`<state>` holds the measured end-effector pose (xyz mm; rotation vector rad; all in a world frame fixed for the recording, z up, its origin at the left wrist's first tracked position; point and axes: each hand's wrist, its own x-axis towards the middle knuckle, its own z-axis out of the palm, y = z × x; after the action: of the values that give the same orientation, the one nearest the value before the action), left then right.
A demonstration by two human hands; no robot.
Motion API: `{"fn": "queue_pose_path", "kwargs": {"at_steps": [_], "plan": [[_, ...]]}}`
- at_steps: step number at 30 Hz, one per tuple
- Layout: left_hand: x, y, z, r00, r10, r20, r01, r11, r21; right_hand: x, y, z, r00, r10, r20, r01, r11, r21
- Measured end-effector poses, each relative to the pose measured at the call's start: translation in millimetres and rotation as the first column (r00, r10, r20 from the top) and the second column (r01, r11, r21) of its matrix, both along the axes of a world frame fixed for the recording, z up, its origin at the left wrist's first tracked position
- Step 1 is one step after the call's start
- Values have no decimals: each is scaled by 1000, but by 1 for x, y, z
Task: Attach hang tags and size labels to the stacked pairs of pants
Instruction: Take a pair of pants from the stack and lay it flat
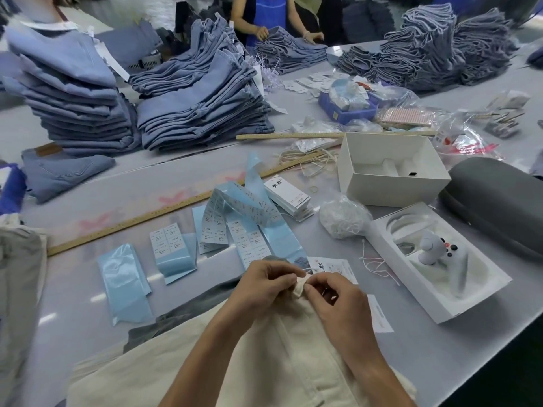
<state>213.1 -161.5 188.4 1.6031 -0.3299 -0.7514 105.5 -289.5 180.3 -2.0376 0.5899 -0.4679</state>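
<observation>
The smooth grey work table (88, 289) carries everything; taking the long yellow wooden ruler (164, 208) as landmark, folded stacks of soft blue denim pants (202, 104) rise beyond it. On the near side lies a pair of cream twill pants (264, 356), long axis running from the viewer's body away toward the ruler, waistband end farthest. Between pants and ruler, glossy pale-blue strips of printed size labels (249, 212) fan out flat, beside a small stack of white card hang tags (289, 195). At the waistband, the left hand (264, 284) and right hand (332, 295) meet, fingertips of both pinching a small cream belt loop (300, 286), a thin white string (308, 270) just past it.
</observation>
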Motion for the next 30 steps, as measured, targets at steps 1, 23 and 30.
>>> {"fn": "queue_pose_path", "kwargs": {"at_steps": [1,23,30], "plan": [[1,0,0,1000,-15,-4,15,1000,8,0,0,-1,1000,2,3,-2,1000,-7],[4,2,0,988,-153,3,153,988,-35,-5,3,-2,996,-10,89,-2,991,132],[-2,-2,-11,992,-54,114,55,999,-2,-3,3,0,996,-21,91,3,980,199]]}}
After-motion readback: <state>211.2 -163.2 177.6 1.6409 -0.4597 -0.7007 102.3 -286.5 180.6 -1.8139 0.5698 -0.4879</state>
